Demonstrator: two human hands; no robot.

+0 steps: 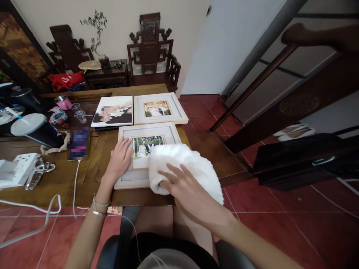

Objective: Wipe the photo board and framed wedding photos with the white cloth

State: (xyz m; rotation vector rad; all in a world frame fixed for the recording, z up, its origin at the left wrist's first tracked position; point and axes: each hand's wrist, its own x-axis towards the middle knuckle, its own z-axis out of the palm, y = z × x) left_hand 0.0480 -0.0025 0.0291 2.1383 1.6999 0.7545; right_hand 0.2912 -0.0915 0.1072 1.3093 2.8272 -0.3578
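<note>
A light wooden picture frame [120,183] with a wide pale mount and a photo of a couple lies flat near the table's front edge. My left hand [120,157] rests on its left border, fingers laid out over the frame. Under my right hand [182,183] is a thick, fluffy white cloth [193,160], which my fingers press and hold against the frame's right part. That cloth hides the frame's lower right corner and part of the photo, and it hangs over the table's right edge.
Behind lie a second framed photo [179,112] and a white-covered photo panel [123,119]. Leftward on the table [95,175] are a phone [79,144] with a white cable, a lidded dark cup [42,129], a pink mug [63,102] and a power strip [24,168].
</note>
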